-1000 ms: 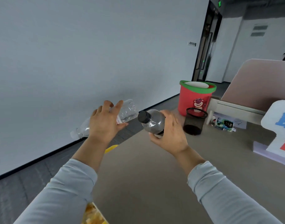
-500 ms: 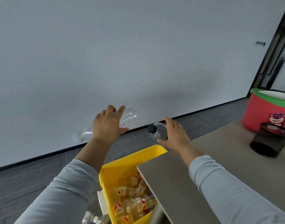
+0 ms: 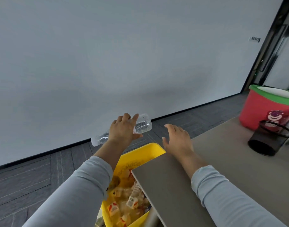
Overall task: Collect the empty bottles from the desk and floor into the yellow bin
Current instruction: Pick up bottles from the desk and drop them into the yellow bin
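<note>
A bottle [image 3: 143, 124] is gripped by the left hand [image 3: 122, 130], fingers [image 3: 126, 117] curled, above the bin [image 3: 145, 149] at its far rim. The right hand [image 3: 178, 140] is spread open, empty, above its rim by the worktop [image 3: 222, 161].

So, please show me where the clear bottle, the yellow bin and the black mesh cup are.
clear bottle [image 3: 143, 125]: head view, ribbed body near its base.
yellow bin [image 3: 143, 153]: head view, far inner wall.
black mesh cup [image 3: 269, 143]: head view, side wall.
</note>
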The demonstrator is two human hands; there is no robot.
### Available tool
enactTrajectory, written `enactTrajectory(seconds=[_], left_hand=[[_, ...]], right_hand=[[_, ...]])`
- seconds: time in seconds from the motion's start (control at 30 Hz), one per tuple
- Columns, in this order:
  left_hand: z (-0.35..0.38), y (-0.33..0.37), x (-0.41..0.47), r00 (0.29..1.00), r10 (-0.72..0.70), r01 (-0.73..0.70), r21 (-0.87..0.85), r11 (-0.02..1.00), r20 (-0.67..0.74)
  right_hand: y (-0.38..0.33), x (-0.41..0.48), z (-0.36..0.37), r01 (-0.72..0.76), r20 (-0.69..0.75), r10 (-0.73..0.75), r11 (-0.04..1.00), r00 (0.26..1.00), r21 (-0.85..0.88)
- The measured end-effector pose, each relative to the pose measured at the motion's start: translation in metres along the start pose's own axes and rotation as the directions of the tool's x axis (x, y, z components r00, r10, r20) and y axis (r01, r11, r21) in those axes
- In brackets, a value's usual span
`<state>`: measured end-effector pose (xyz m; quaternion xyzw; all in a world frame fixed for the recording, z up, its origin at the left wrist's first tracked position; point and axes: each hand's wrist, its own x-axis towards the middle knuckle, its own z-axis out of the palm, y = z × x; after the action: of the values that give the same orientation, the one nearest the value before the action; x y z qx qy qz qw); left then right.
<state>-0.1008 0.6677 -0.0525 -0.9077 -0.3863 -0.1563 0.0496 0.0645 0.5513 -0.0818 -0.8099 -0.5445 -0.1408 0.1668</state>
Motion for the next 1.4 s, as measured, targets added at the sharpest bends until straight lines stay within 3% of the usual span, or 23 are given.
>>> enactTrajectory(seconds=[0.13, 0.53, 0.87, 1.07, 1.4], left_hand=[[0.013, 0.024, 0.016, 0.994, 0.081, -0.086, 0.068, 0.994, 0.078], [-0.004, 0.085, -0.002, 0.979, 0.198, -0.198, 0.008, 0.98, -0.055], [-0.024, 0.216, -0.034, 0.904, 0.418, -0.426, -0.085, 0.901, -0.092], [-0.036, 0.323, -0.065, 0.793, 0.592, -0.608, -0.13, 0.783, -0.144], [-0.056, 0.499, -0.158, 0.528, 0.812, -0.848, -0.212, 0.487, -0.25]], right_hand=[[0.019, -0.009, -0.009, -0.038, 0.017, 0.039, 0.999, 0.999, -0.03], [0.058, -0.052, -0.045, -0.116, 0.017, 0.118, 0.989, 0.993, -0.088], [0.139, -0.152, -0.124, -0.315, -0.085, 0.304, 0.93, 0.949, -0.187], [0.195, -0.247, -0.177, -0.506, -0.154, 0.483, 0.832, 0.862, -0.228], [0.251, -0.427, -0.261, -0.777, -0.301, 0.72, 0.543, 0.626, -0.318]])
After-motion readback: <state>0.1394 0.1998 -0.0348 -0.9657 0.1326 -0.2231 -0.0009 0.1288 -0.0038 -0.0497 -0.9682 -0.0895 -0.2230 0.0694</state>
